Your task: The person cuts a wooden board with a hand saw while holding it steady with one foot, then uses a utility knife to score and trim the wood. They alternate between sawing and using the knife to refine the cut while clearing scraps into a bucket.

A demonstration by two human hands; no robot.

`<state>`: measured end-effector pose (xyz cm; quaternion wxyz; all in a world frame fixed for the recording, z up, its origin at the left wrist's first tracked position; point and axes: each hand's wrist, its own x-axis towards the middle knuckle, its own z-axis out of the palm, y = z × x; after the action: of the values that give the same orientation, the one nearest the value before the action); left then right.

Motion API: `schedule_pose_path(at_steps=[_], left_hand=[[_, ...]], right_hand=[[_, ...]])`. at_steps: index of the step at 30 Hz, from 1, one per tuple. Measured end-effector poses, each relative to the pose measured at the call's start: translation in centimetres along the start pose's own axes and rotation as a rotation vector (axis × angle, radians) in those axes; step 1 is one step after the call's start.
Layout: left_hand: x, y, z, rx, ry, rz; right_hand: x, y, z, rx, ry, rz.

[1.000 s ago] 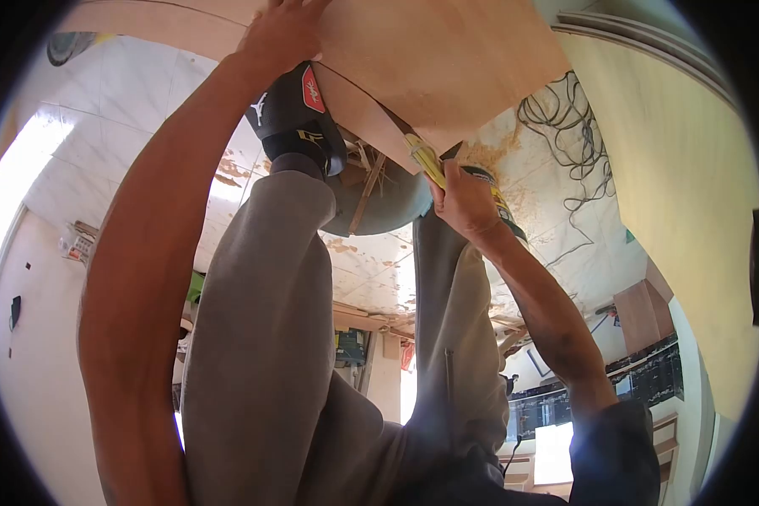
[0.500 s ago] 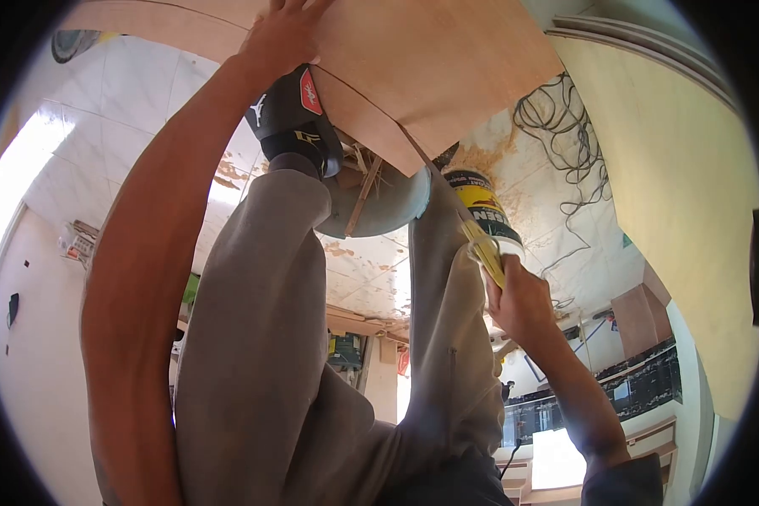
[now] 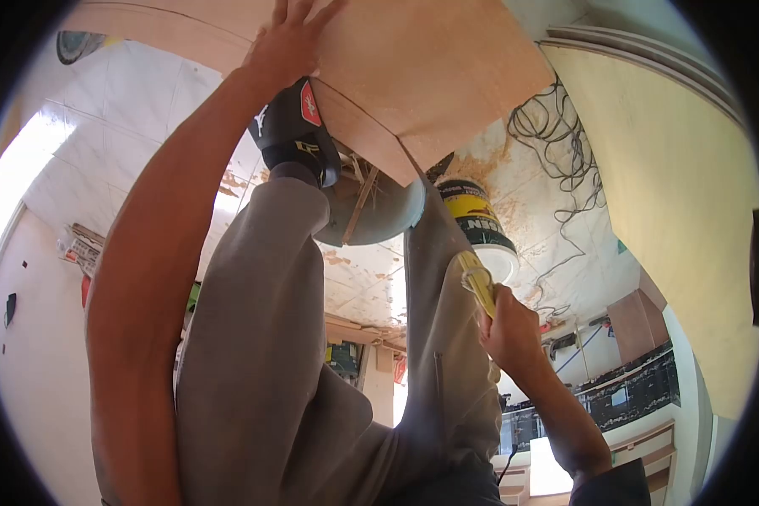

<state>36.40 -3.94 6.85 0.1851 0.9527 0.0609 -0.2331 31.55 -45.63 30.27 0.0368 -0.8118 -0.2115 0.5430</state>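
One plywood board lies across the top of the view, with one black shoe pressed against its edge. The left hand rests flat on the board, fingers spread, gripping nothing. The right hand is down beside the grey trouser leg, its grip closed around one yellow-handled tool. One tub with a yellow and black label stands on the tiled floor near that tool; its contents cannot be made out.
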Motion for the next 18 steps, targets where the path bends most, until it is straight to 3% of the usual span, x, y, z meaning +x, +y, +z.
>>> schedule_pose_path(at_steps=[3,6,9,11,12,15,18], left_hand=[[-1.0,0.4,0.3,-0.009,-0.035,0.002],[-0.5,0.6,-0.3,0.008,-0.053,-0.014],[-0.1,-0.1,-0.9,0.021,-0.081,-0.044],[-0.5,1.0,-0.5,-0.009,-0.091,-0.034],[-0.7,1.0,-0.4,-0.028,-0.079,-0.021],[-0.2,0.3,-0.7,-0.02,-0.07,-0.029],[-0.1,0.7,-0.6,0.01,-0.112,-0.055]], right_hand=[[1.2,-1.5,-0.6,-0.055,-0.023,0.004],[17.2,-1.8,4.9,-0.036,0.165,-0.183],[23.2,-5.0,5.7,-0.031,0.313,-0.258],[22.1,-4.4,6.0,0.006,0.334,-0.265],[21.7,-4.5,5.7,0.031,0.429,-0.375],[13.4,-3.9,3.0,-0.008,0.17,-0.132],[1.3,1.6,1.6,0.059,-0.009,0.006]])
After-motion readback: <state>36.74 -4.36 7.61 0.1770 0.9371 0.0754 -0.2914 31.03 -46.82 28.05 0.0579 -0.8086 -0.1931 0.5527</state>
